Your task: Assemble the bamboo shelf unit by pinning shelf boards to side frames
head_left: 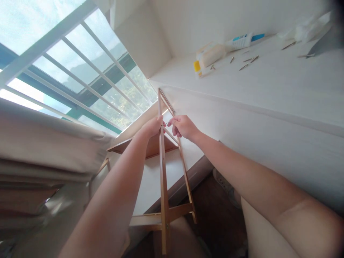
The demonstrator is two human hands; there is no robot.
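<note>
A wooden frame with narrow legs and crosspieces stands upright in front of me. My left hand is closed around its near upright, high up. Just right of that upright, my right hand pinches a thin metal rod between thumb and fingertips. The rod points toward the wood at my left fingers; whether it is a hex key or a long screw I cannot tell. A brown wooden panel sits across the frame behind my left forearm.
Several loose screws lie on the white ledge at upper right, beside a blue-tipped tube, a yellow-capped bottle and clear plastic. A barred window and beige curtain are at left. My legs flank the frame below.
</note>
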